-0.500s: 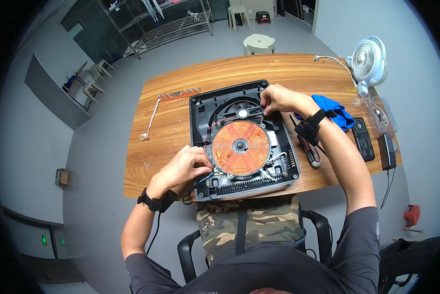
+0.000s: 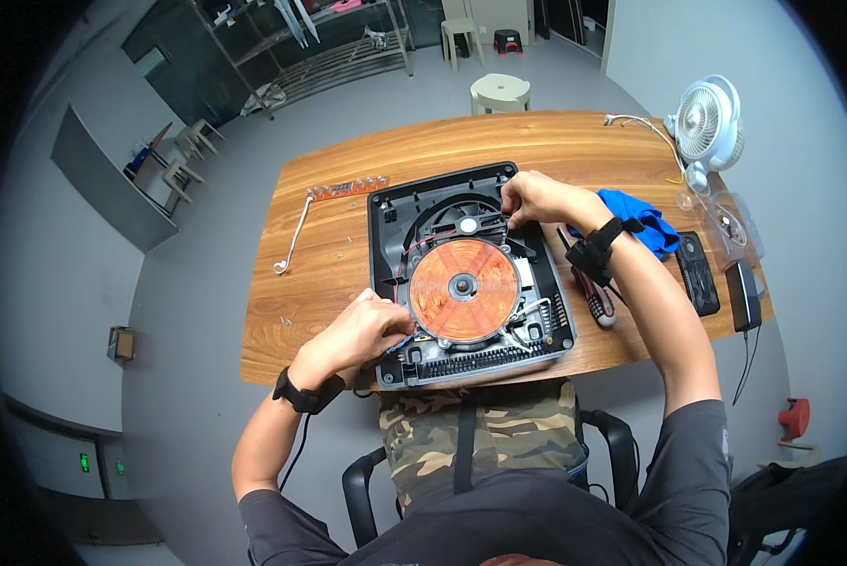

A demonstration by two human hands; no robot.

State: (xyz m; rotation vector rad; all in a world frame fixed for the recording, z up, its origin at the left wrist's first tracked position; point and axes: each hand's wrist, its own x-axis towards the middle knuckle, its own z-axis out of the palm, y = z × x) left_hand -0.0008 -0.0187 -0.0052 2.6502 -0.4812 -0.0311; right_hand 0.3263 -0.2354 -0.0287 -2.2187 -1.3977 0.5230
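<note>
An opened induction cooker base, a black plastic housing (image 2: pixel 378 226), lies on the table in front of me. Inside it sits a round copper coil (image 2: pixel 439 297) with a dark centre, and behind the coil a black cooling fan (image 2: pixel 468 226) with a pale hub. My left hand (image 2: pixel 371 325) is closed at the coil's lower left edge, over a blue wire (image 2: pixel 400 342); its fingertips hide what they pinch. My right hand (image 2: pixel 536 198) reaches down beside the fan, thumb and fingers pinched together above the coil's upper right; what they hold is hidden.
A circuit strip (image 2: pixel 348 188) with a white cable and several loose screws (image 2: pixel 287 321) lie left. To the right are a red-and-grey tool (image 2: pixel 598 304), a blue cloth (image 2: pixel 638 222), a black case (image 2: pixel 697 274), a power adapter (image 2: pixel 743 294), a clear plastic box (image 2: pixel 737 226) and a white fan (image 2: pixel 709 120).
My left fingers have shifted slightly right and now cover more of the blue wire. My right hand stays beside the fan, its fingertips slightly moved.
</note>
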